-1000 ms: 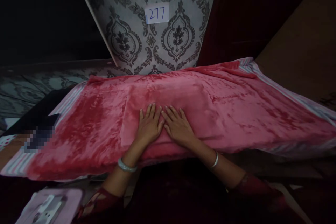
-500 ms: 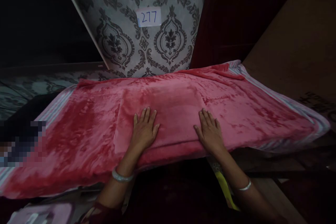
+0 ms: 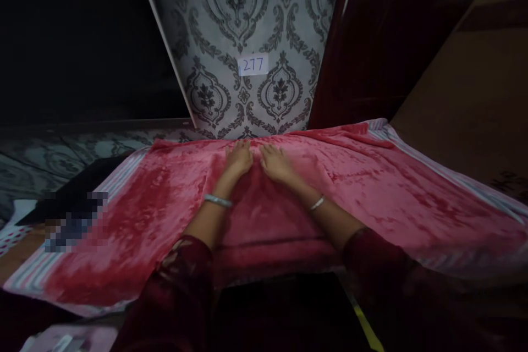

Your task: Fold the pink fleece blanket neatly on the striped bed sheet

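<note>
A pinkish-red plush blanket (image 3: pixel 383 192) with a striped border covers the table. On its middle lies a folded piece of similar plush cloth (image 3: pixel 268 225), a dark fold line along its near side. My left hand (image 3: pixel 240 158) rests at the far side of the folded cloth, fingers stretched out. Close beside it, my right hand (image 3: pixel 275 162) lies with fingers extended, pointing away from me. Each hand appears to touch the plush and grips nothing. My forearms hide parts of the folded cloth.
Patterned wallpaper (image 3: pixel 231 93) with a paper label (image 3: pixel 253 64) reading 277 stands behind the table. A dark screen (image 3: pixel 91 44) is at the left, and a dark red panel (image 3: pixel 371 38) and cardboard (image 3: pixel 466 88) at the right. A pinkish object (image 3: pixel 94 335) sits lower left.
Both hands have slid forward over the folded cloth, from its near part to its far side, and have come closer together. The view has tilted up.
</note>
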The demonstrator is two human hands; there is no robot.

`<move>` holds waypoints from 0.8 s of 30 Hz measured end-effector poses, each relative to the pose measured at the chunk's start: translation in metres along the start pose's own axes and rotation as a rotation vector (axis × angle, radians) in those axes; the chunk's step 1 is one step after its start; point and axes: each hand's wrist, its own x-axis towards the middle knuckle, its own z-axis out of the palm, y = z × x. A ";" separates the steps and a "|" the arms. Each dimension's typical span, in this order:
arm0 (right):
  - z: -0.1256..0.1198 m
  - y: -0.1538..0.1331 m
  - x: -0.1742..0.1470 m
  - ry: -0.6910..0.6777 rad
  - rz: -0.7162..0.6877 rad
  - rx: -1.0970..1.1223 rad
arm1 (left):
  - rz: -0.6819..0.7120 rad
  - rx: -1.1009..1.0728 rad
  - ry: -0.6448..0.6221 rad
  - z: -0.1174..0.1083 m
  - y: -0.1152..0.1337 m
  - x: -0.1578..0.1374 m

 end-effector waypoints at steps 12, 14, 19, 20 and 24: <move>0.051 0.028 0.028 -0.081 0.041 -0.042 | 0.064 0.109 -0.006 0.070 -0.015 0.012; 0.046 0.048 0.028 -0.098 0.127 -0.052 | 0.061 0.107 -0.018 0.066 -0.020 0.017; 0.035 0.094 0.025 -0.121 0.292 -0.070 | -0.099 0.179 -0.114 0.051 -0.052 0.028; 0.035 0.100 0.025 -0.125 0.321 -0.065 | -0.157 0.179 -0.120 0.049 -0.059 0.029; 0.033 0.120 0.024 -0.141 0.468 0.039 | -0.298 0.095 -0.111 0.048 -0.079 0.031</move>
